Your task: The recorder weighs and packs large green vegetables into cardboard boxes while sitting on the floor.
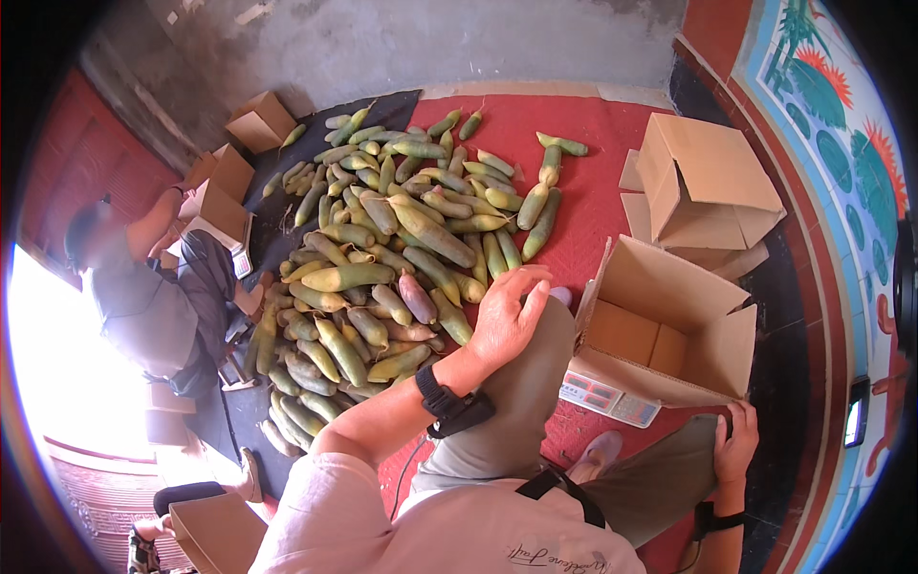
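Observation:
A large pile of green radishes (430, 229) lies on the floor before me. My left hand (505, 316) is above my left knee at the pile's near edge, thumb apart from the fingers, holding nothing. One reddish-purple radish (417, 298) lies in the pile to its left. An open cardboard box (674, 387) stands on a digital scale (609, 402), and its bare bottom shows inside. My right hand (736, 441) rests on my right knee beside the box's near right corner, with nothing in its grip; whether a fingertip touches the cardboard I cannot tell.
Behind the open box stands another cardboard box (710, 186) with bent flaps. At left, a seated person (158, 301) works near several boxes (219, 208) and a second scale (242, 262). Someone's hand holds a carton (215, 531) at lower left. Red carpet (574, 215) covers the floor.

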